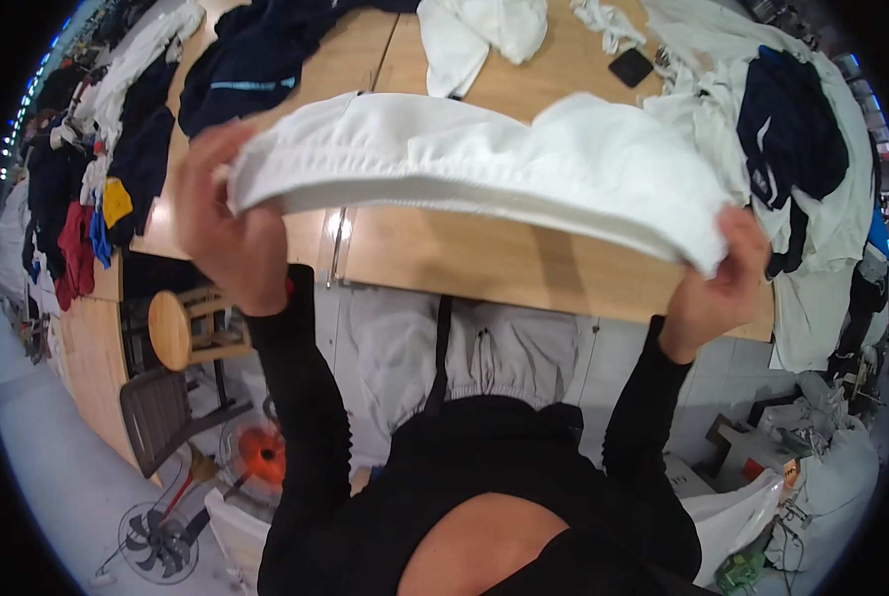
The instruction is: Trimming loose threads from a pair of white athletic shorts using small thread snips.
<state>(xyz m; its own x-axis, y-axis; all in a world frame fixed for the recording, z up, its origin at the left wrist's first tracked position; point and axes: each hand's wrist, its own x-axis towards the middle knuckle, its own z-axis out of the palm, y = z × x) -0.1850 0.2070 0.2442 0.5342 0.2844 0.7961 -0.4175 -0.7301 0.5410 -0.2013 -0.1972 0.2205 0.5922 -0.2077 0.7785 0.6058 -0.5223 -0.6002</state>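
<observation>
A white garment point(444, 149) is stretched wide in the air above the table, its stitched, gathered band running along the near edge. My left hand point(228, 223) grips one end of that band, slightly blurred by motion. At the other end, my right hand point(728, 278) pinches the band's corner between thumb and fingers. The band bows upward in the middle, and the rest of the cloth hangs away behind it. What kind of garment it is, I cannot tell.
Below lies a wooden table point(444, 253). Dark clothes point(256, 70) and a white garment point(484, 35) lie toward its far side; a small black square point(630, 68) is far right. White and navy clothes point(792, 129) pile at right. A stool point(171, 331) and fans point(159, 541) stand left.
</observation>
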